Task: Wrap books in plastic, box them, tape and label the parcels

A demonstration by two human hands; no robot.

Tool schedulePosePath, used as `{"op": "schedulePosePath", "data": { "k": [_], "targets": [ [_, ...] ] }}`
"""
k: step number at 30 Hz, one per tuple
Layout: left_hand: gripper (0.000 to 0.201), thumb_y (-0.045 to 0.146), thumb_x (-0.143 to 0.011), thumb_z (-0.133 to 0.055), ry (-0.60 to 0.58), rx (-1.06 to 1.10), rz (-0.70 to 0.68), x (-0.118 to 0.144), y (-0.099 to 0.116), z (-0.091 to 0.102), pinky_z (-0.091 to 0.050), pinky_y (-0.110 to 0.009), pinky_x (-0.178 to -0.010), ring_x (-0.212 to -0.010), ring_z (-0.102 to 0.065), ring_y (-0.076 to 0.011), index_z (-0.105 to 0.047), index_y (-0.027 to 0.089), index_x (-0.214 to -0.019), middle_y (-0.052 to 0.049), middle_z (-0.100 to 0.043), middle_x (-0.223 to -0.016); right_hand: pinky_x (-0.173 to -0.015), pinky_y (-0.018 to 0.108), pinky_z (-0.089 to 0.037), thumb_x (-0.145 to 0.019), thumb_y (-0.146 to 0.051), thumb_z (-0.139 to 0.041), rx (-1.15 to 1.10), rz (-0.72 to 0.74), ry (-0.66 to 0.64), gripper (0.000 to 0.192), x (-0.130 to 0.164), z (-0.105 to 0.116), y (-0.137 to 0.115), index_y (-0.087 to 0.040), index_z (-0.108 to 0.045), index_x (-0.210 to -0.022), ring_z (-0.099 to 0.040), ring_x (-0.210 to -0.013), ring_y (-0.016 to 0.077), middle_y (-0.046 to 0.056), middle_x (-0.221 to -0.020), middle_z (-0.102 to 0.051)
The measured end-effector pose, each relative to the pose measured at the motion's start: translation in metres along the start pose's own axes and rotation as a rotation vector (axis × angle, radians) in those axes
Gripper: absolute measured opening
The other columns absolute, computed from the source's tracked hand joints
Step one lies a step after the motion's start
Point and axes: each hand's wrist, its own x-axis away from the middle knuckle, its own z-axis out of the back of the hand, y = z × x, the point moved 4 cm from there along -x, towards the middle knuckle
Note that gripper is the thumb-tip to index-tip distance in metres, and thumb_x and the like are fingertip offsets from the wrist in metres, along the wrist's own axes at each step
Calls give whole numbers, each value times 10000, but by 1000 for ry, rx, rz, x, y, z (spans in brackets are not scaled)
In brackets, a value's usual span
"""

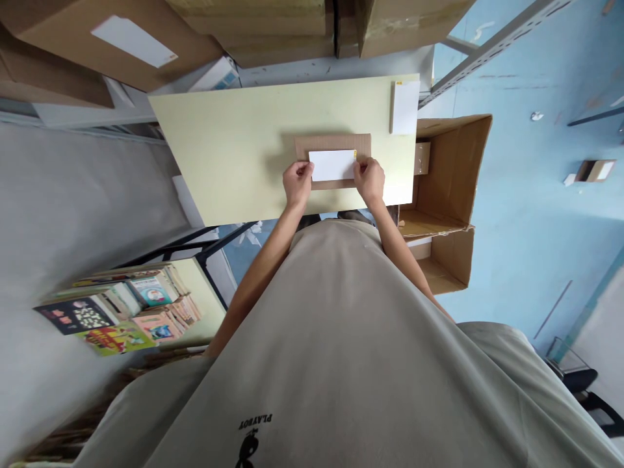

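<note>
A white label with a small yellow mark at its upper right corner is stretched between my two hands, over a brown cardboard box. My left hand pinches the label's left end. At its right end, my right hand has thumb and fingers closed on the edge. Whether the label touches the box surface I cannot tell. Beneath, the box rests on a pale yellow table. A stack of white labels lies at the table's far right corner.
Large cartons stand on a shelf behind the table. Right of the table are open cardboard boxes on the blue floor. Stacked books sit at lower left. A metal shelf post rises at the back right.
</note>
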Motion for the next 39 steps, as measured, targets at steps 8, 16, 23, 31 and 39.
{"op": "schedulePosePath", "data": {
  "k": [8, 16, 23, 31, 39],
  "targets": [
    [210, 367, -1020, -875, 2, -16, -41, -5, -9, -2, -591, -343, -841, -883, -748, -226, -767, 250, -882, -35, -795, -878, -1076, 556, -627, -1253, -408, -521, 119, 24, 13, 312, -5, -10, 9, -217, -734, -1127, -740, -1093, 338, 164, -1149, -768],
    [132, 292, -1020, -823, 24, -28, -55, -5, -11, -2, -595, -346, -858, -880, -754, -227, -798, 242, -901, -38, -813, -883, -973, 476, -603, -1306, -468, -312, 283, 122, -7, 573, 10, 5, -2, -154, -687, -1604, -754, -1083, 330, 221, -1340, -792],
    [152, 312, -1028, -833, 14, -47, -65, -7, -12, -2, -594, -338, -869, -910, -760, -227, -796, 241, -898, -40, -822, -903, -971, 434, -565, -1266, -325, -381, 608, 365, -231, 645, 67, 11, -10, -159, -553, -1865, -783, -1099, 318, 258, -1497, -795],
    [177, 353, -1035, -840, 16, -43, -79, -8, -14, -2, -598, -349, -850, -880, -753, -228, -781, 247, -906, -42, -809, -884, -941, 472, -560, -1236, -276, -271, 586, 328, -191, 772, 23, 7, -26, -128, -234, -1992, -773, -1056, 333, 294, -1540, -772],
    [133, 309, -1016, -818, -2, -68, -90, -5, -12, -4, -627, -364, -912, -938, -790, -241, -775, 253, -903, -53, -849, -951, -996, 468, -569, -1245, -264, -333, 666, 346, -286, 698, 61, 15, -23, -39, -456, -1894, -768, -1159, 350, 311, -1430, -794]
  ]
}}
